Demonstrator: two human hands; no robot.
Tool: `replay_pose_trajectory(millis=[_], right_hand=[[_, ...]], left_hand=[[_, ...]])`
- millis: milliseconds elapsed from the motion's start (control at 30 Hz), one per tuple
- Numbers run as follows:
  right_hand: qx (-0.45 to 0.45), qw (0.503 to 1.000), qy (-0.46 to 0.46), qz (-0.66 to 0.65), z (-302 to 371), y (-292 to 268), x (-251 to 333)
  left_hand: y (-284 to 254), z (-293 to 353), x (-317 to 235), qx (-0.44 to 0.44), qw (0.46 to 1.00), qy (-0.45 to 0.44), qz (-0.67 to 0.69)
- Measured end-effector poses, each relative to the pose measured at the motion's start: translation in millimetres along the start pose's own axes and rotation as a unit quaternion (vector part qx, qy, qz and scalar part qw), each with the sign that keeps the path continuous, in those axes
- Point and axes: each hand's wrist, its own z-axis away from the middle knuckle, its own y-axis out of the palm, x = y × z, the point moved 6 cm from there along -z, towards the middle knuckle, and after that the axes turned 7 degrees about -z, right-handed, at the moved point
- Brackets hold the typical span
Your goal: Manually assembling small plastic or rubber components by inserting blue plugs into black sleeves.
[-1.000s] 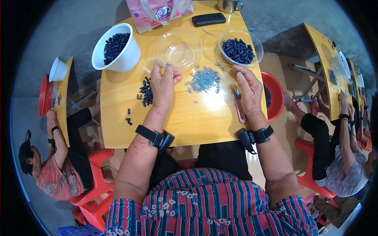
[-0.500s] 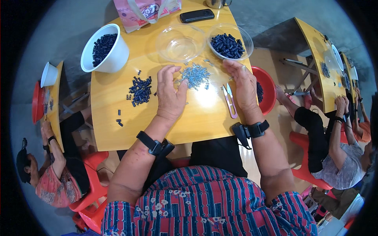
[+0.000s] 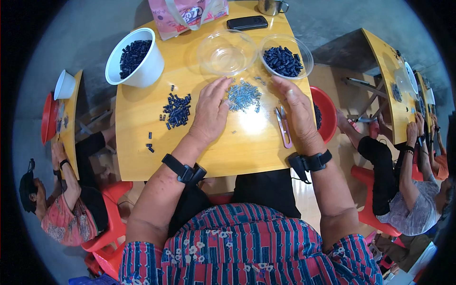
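My left hand (image 3: 212, 110) rests at the left edge of a pile of small clear, silvery pieces (image 3: 244, 97), its fingers stretched out with nothing visible in them. On the pile's other side is my right hand (image 3: 297, 107), fingers extended, thumb apart, also holding nothing I can see. Between the pile and my right hand lie thread snips (image 3: 283, 128) with pinkish handles. A heap of small black cylindrical parts (image 3: 177, 112) sits left of my left hand, with a few loose black parts (image 3: 150, 142) nearer the front edge.
Beyond my hands stand a clear plastic bowl (image 3: 228, 70), another bowl of black parts (image 3: 283, 61) and a white bucket (image 3: 151, 66) of black parts. A pink bag (image 3: 183, 23), black case (image 3: 247, 23) and metal mug (image 3: 272, 7) are farthest. A red basin (image 3: 327, 116) is right of the table.
My left hand's fingers have straightened from a looser curl. The whole view has shifted slightly, so the table appears farther right. The piles and bowls look the same.
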Motion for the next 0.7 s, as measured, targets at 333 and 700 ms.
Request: replay_pose_trajectory(millis=[333,700], right_hand=[[0.114,0.991,0.048,-0.057,-18.3,13.7,-6.2],[-0.036,0.909,-0.123,0.397,36.2,-3.8,38.8]], left_hand=[[-5.9,1.8,8.4,0.000,0.994,-0.012,0.107],[-21.5,46.1,-13.6,0.043,0.998,0.000,0.053]])
